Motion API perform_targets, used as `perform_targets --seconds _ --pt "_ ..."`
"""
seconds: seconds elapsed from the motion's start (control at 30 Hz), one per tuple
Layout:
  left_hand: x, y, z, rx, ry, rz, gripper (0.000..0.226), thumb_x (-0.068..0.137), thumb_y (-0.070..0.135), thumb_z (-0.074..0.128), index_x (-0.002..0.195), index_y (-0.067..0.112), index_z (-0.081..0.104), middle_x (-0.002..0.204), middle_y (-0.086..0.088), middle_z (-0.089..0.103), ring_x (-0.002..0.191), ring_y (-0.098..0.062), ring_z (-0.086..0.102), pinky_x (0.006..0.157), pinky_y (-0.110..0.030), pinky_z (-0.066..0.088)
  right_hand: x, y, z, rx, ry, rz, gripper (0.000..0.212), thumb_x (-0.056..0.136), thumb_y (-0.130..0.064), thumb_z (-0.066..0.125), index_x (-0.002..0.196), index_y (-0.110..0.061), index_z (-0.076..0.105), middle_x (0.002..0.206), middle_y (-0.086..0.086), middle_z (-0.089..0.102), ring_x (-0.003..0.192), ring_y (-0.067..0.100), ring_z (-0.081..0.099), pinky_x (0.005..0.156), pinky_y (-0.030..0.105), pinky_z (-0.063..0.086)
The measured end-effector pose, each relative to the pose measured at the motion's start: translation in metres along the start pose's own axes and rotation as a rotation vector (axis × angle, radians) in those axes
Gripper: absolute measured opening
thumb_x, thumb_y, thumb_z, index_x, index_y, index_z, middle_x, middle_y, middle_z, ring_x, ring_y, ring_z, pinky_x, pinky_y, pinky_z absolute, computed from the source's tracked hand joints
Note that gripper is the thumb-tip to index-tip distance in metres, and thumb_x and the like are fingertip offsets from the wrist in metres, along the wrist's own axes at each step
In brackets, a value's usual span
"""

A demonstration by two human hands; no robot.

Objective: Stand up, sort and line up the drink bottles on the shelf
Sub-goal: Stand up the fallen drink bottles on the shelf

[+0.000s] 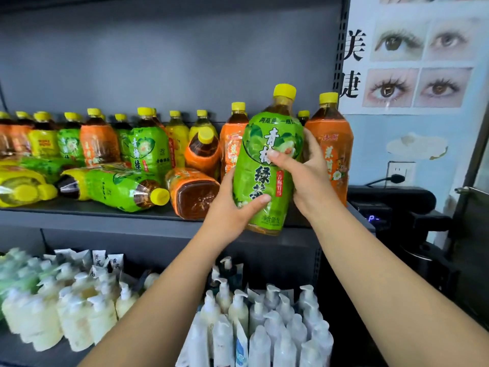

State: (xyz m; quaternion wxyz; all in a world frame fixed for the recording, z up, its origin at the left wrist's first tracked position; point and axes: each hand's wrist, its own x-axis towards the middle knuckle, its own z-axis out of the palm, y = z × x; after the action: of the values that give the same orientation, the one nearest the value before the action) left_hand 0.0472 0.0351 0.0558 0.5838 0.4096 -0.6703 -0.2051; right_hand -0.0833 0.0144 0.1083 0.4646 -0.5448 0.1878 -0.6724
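Observation:
I hold a large green-labelled tea bottle with a yellow cap upright in front of the dark shelf, its base just past the front edge. My left hand grips its lower part and my right hand grips its middle from the right. Behind it stand two orange-labelled bottles at the shelf's right end. On the shelf's front a green bottle and an orange bottle lie on their sides. Another orange bottle leans tilted behind them.
Several green, orange and yellow bottles stand mixed along the back row; yellow ones lie at the far left. White pump bottles fill the lower shelf. A black machine stands right of the shelf by a poster wall.

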Motion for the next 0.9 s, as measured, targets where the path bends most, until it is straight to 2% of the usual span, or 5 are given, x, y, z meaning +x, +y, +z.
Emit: perform_targets --seconds 0.13,0.27,0.4,0.73,0.9 --pt "0.011 -0.013 0.014 0.051 0.081 0.030 0.086 0.071 0.031 0.076 0.138 0.013 0.025 0.109 0.020 0.049 0.094 0.008 0.053 0.076 0.003 0.037 0.017 -0.005 -0.007 -0.249 -0.162 -0.025 0.076 0.066 0.007 0.073 0.130 -0.019 0.042 0.105 -0.003 0.063 0.092 0.011 0.064 0.073 0.026 0.054" --pt "0.023 -0.024 0.022 0.074 0.047 -0.043 0.083 0.077 0.028 0.068 0.142 0.012 0.018 0.119 0.006 0.044 0.108 -0.009 0.046 0.089 -0.018 0.039 0.036 0.001 -0.010 -0.340 -0.133 0.067 0.063 0.074 -0.008 0.072 0.130 -0.018 0.043 0.110 -0.003 0.063 0.090 0.007 0.064 0.073 0.025 0.055" --pt "0.042 -0.032 0.027 0.087 -0.023 -0.110 0.087 0.080 0.031 0.065 0.143 0.012 0.009 0.136 -0.004 0.038 0.121 -0.018 0.043 0.100 -0.029 0.038 0.052 0.011 0.000 -0.593 -0.084 0.059 0.097 0.067 -0.038 0.075 0.146 -0.024 0.019 0.149 0.004 0.034 0.131 0.020 0.040 0.106 0.044 0.038" --pt "0.052 -0.029 0.027 0.348 -0.032 -0.310 0.087 0.085 0.045 0.055 0.148 0.019 0.000 0.150 -0.010 0.029 0.134 -0.027 0.034 0.104 -0.030 0.030 0.057 0.021 -0.001 -0.955 -0.038 -0.103 0.072 0.091 -0.025 0.054 0.148 -0.019 0.010 0.158 -0.002 0.003 0.144 0.014 0.006 0.110 0.023 0.014" --pt "0.012 -0.014 0.001 0.398 0.055 -0.158 0.031 0.092 0.028 0.051 0.121 0.018 0.057 0.113 0.001 0.067 0.106 -0.009 0.058 0.093 -0.016 0.036 0.033 0.021 0.002 -1.060 0.089 -0.322 0.054 0.092 -0.029 0.052 0.141 -0.014 0.034 0.152 0.002 0.022 0.139 0.017 0.021 0.105 0.015 0.014"
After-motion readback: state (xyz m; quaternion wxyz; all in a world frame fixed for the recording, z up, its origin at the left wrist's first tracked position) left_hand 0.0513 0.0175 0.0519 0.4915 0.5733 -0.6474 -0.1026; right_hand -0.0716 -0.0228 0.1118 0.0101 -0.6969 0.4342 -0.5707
